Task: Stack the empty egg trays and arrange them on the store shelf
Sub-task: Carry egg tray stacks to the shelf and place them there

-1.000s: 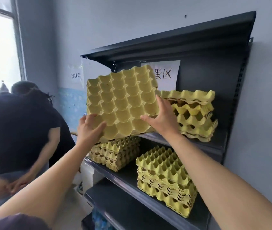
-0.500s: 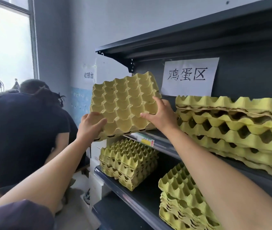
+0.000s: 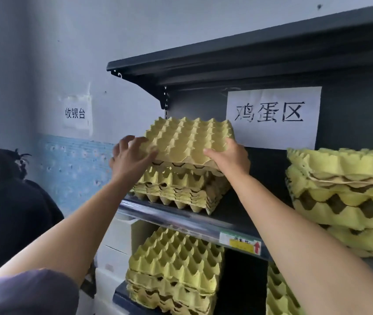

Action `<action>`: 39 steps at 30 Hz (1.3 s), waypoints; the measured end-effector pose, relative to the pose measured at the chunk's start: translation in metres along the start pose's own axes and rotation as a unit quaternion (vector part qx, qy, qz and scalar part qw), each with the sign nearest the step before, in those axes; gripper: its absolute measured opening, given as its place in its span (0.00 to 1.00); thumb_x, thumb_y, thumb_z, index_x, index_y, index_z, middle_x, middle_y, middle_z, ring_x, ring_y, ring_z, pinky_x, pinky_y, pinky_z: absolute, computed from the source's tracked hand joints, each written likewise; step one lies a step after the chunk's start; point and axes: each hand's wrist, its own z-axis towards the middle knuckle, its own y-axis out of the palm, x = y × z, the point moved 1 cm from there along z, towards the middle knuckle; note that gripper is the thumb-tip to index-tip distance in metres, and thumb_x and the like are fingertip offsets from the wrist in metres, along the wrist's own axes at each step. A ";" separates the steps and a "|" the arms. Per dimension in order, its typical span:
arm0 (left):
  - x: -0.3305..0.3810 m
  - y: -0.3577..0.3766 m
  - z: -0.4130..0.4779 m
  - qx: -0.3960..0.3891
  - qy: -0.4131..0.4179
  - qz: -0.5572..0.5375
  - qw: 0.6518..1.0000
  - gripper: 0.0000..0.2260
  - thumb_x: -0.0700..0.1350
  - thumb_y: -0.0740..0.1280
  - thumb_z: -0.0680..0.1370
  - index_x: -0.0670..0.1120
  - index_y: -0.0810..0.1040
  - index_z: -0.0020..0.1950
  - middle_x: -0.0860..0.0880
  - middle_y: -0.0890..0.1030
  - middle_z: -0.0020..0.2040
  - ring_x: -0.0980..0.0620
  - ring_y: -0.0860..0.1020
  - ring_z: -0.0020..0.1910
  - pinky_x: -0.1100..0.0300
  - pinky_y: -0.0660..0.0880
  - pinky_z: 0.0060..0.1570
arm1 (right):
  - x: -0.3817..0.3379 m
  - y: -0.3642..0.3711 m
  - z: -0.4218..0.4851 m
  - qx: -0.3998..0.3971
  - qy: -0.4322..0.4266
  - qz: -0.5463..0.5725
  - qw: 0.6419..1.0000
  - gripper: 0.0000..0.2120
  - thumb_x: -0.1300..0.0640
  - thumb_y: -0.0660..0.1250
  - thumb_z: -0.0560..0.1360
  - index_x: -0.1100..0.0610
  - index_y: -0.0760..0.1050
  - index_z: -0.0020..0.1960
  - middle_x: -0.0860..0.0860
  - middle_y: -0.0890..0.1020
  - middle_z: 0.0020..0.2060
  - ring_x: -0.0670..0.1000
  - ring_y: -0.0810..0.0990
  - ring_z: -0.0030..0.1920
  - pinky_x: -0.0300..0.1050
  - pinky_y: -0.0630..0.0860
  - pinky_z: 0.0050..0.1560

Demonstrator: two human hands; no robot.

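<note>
**Both hands on the tray, atop the shelf's left pile**

The left hand (image 3: 133, 155) grips the tray (image 3: 187, 139) at its near left corner, fingers curled over the top and thumb along the front edge. The right hand (image 3: 228, 158) clamps the near right corner, thumb on the front edge and fingers wrapped round the side. Both forearms reach up from below.

The tray is yellow moulded pulp, cups facing up, roughly level with its far edge a touch higher. It sits directly over the stack (image 3: 176, 187) of like trays. Whether it has fully nested into the one beneath cannot be told, since a dark gap shows under its front edge.

That stack stands at the left end of the dark metal shelf (image 3: 181, 214), close to the front lip. On the same level, well apart to the right, is the right stack (image 3: 344, 196) — taller, its layers uneven. A yellow tag (image 3: 244, 244) with a red arrow is fixed to the shelf's front rail.

One level down sit the lower stack (image 3: 174, 264) and, partly cut off at the frame's bottom, the corner stack (image 3: 278, 296).

A white sign (image 3: 272, 117) with three large characters hangs on the back panel behind the tray. A small label (image 3: 75, 113) is stuck to the wall on the left — below it, a person (image 3: 3, 201) in dark clothes.
</note>
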 end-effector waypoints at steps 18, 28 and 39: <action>-0.084 0.066 0.044 -0.076 0.030 0.041 0.996 0.20 0.58 0.65 0.75 0.49 0.74 0.64 0.42 0.64 0.71 0.41 0.52 0.74 0.47 0.54 0.71 | -0.012 0.075 0.037 -0.071 0.075 -0.143 0.984 0.11 0.49 0.65 0.71 0.52 0.66 0.35 0.50 0.75 0.37 0.50 0.72 0.33 0.40 0.63 0.28; -0.081 0.066 0.038 -0.077 0.046 0.070 0.994 0.20 0.60 0.62 0.76 0.53 0.72 0.65 0.45 0.61 0.74 0.44 0.48 0.76 0.42 0.43 0.72 | -0.007 0.070 0.031 -0.049 0.053 -0.185 0.980 0.18 0.42 0.62 0.72 0.50 0.72 0.58 0.51 0.76 0.55 0.57 0.76 0.55 0.52 0.75 0.52; -0.026 0.057 0.025 -0.026 0.157 0.074 0.984 0.14 0.50 0.62 0.79 0.50 0.74 0.63 0.48 0.73 0.64 0.44 0.65 0.66 0.50 0.57 0.63 | -0.012 0.047 0.011 0.061 -0.130 -0.250 0.957 0.16 0.47 0.60 0.78 0.51 0.73 0.63 0.52 0.74 0.61 0.57 0.73 0.59 0.48 0.72 0.52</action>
